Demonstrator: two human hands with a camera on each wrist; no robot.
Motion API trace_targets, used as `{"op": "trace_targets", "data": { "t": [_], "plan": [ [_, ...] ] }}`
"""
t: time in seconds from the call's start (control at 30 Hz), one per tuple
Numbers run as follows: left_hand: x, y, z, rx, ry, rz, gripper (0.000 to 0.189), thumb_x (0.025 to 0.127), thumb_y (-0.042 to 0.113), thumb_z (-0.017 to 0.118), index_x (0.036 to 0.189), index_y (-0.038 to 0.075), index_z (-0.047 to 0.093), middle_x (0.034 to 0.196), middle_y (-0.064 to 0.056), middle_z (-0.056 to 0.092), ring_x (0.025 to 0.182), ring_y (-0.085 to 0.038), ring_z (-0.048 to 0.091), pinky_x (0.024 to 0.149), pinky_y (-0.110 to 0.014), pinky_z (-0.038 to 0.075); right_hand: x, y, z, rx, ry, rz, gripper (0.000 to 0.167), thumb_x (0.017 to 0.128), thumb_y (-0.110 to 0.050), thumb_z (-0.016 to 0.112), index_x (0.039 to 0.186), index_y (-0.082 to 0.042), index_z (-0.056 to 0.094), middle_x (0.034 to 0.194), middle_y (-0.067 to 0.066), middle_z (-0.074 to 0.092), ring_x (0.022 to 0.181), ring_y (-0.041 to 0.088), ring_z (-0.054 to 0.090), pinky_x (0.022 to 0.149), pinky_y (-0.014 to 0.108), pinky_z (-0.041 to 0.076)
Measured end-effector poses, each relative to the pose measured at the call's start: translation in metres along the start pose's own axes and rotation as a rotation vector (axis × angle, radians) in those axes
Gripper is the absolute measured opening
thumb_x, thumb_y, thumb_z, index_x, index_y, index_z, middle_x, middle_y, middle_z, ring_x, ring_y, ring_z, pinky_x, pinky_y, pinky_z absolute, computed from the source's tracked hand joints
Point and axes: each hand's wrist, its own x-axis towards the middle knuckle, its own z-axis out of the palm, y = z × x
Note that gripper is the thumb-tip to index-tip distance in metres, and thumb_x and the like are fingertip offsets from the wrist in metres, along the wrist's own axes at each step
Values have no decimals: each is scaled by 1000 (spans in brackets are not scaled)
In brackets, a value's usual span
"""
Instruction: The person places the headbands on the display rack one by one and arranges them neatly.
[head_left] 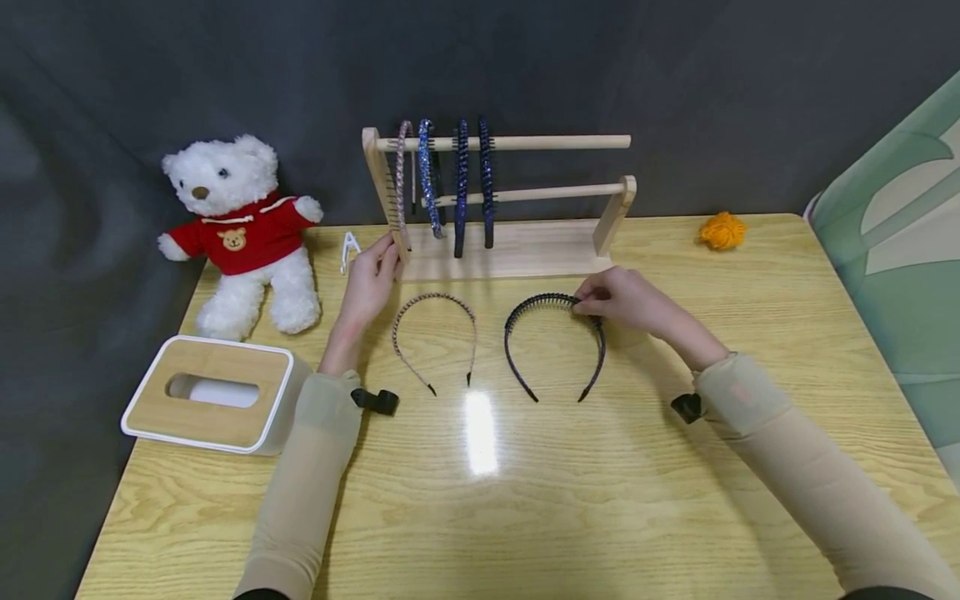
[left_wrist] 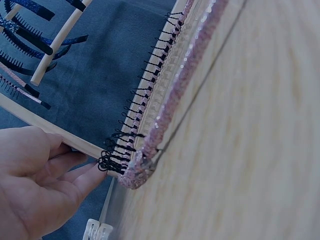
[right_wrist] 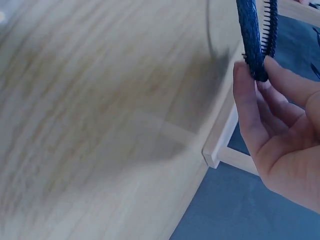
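Headband [right_wrist: 251, 37] (dark, toothed) sits pinched in the nearly closed right hand [head_left: 621, 297].

left sleeve [head_left: 288, 500]: beige, long, lightly creased; left cuff [head_left: 326, 412], on its end toward the rack [head_left: 525, 250], a paler grey-beige. left black block [head_left: 378, 402], small, on that cuff. right sleeve [head_left: 825, 487]: same beige; right cuff [head_left: 750, 400], toward the rack, also paler, faint pinkish patch [head_left: 740, 394]. right black block [head_left: 686, 407] alongside. farthest from rack: black bands [head_left: 261, 594] on both sleeves.
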Motion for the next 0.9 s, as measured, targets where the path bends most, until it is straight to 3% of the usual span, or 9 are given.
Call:
{"op": "trace_targets", "data": {
  "t": [0.2,0.47,0.9],
  "plan": [
    [-1,1,-1,-31,-9,-7,35,118,14,41,130,-6,66,83,-25,54,65,-16,42,58,-25,33,-6,-1,-10,164,-45,37,16,104,-11,74,108,5,76,93,11,77,76,11,61,69,24,51],
    [-1,1,0,-35,-16,-13,38,119,18,40,132,-6,66,85,-26,54,65,-14,43,58,-25,34,-20,-2,-19,359,-94,83,24,106,-11,71,119,9,72,105,13,79,90,9,71,80,31,61],
    [-1,0,1,-41,-16,-16,38,119,18,41,133,-5,67,81,-23,52,62,-12,40,57,-25,33,-41,-9,-26,526,-32,65,17,104,-9,72,109,7,71,96,11,78,84,14,71,78,33,61]
  ]
}}
